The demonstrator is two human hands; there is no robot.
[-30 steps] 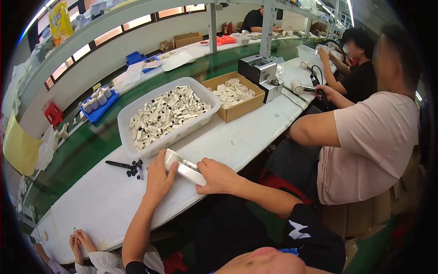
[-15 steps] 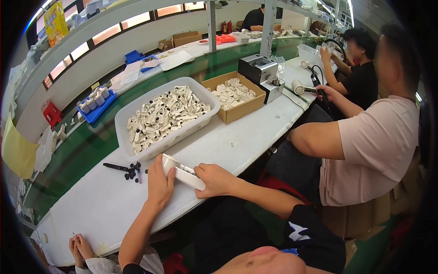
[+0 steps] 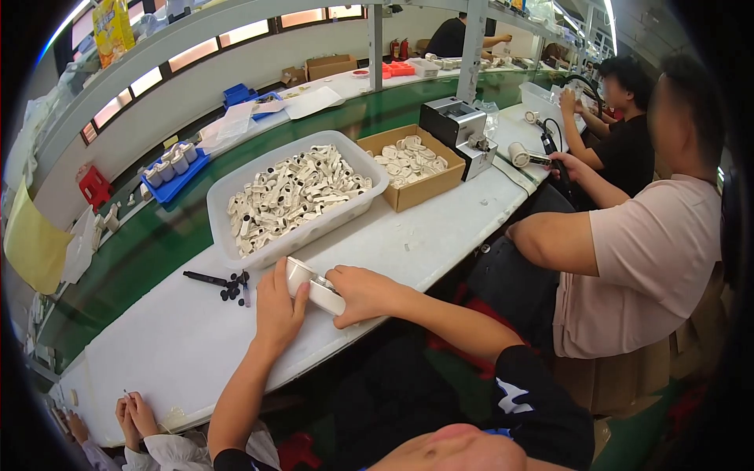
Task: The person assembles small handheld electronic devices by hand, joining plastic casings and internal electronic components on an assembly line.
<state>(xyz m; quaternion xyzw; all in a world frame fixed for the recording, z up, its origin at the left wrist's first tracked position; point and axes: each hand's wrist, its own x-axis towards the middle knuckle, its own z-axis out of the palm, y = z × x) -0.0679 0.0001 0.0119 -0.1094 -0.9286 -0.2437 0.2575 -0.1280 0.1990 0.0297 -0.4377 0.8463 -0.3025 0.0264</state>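
Observation:
Between both hands, over the near edge of the white table, is a white plastic device housing [image 3: 299, 272] with a rounded head and a flat, longer body. My left hand [image 3: 276, 312] is closed round the head end, thumb along its near side. At the other end, my right hand [image 3: 363, 294] grips the body, its fingers covering part of the top. A large translucent bin [image 3: 220, 228] of small white plastic parts [image 3: 294, 196] stands just beyond my hands. Left of my left hand lie several small black caps [image 3: 232, 286] and a black pen-like tool [image 3: 205, 278].
A cardboard box [image 3: 424, 193] of white pieces and a grey-black machine [image 3: 455, 129] stand right of the bin. Behind runs a green conveyor belt [image 3: 157, 243] with a blue tray [image 3: 182, 179]. A co-worker in pink [image 3: 644, 259] sits at right; another person's hands [image 3: 136, 416] are at lower left.
The housing has turned in my hands, so its rounded head now shows more and its long slotted side less. My right hand has shifted farther over the body. The whole view has moved slightly.

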